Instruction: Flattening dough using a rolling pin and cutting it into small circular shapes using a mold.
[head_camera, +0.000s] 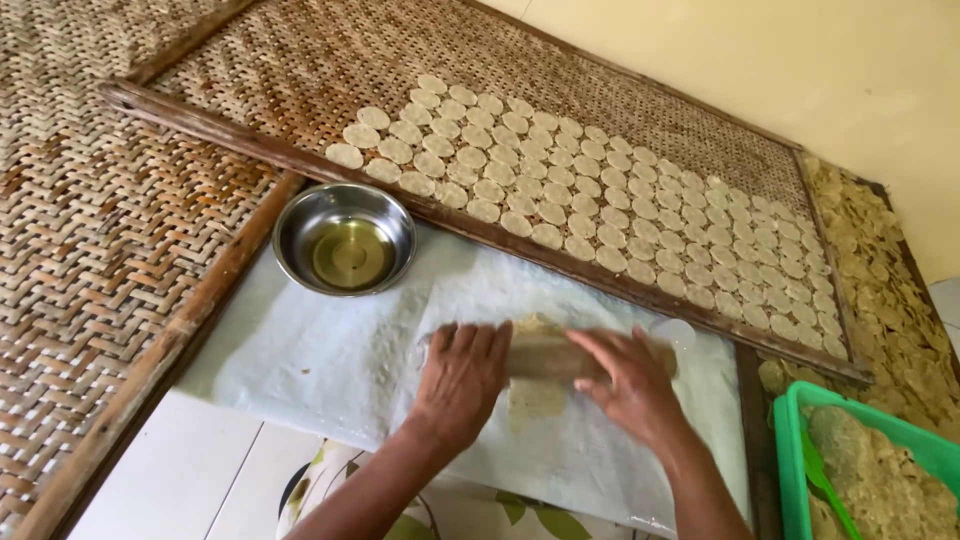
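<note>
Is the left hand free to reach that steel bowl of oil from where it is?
Probably yes. The left hand rests on the rolling pin, and only bare white cloth lies between it and the steel bowl.

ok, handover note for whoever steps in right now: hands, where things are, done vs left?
Left hand: flat, palm down on the rolling pin.
Right hand: same, on the pin's other end.
Dough: thin strip under the pin, on the white sheet.
Metal bowl of oil: left of the sheet's far edge.
Done: rows of cut discs cover the right part of the woven tray.
Left: the tray's left part is bare; this dough is uncut.
Green basket, near right, holds more flat pieces.
</note>
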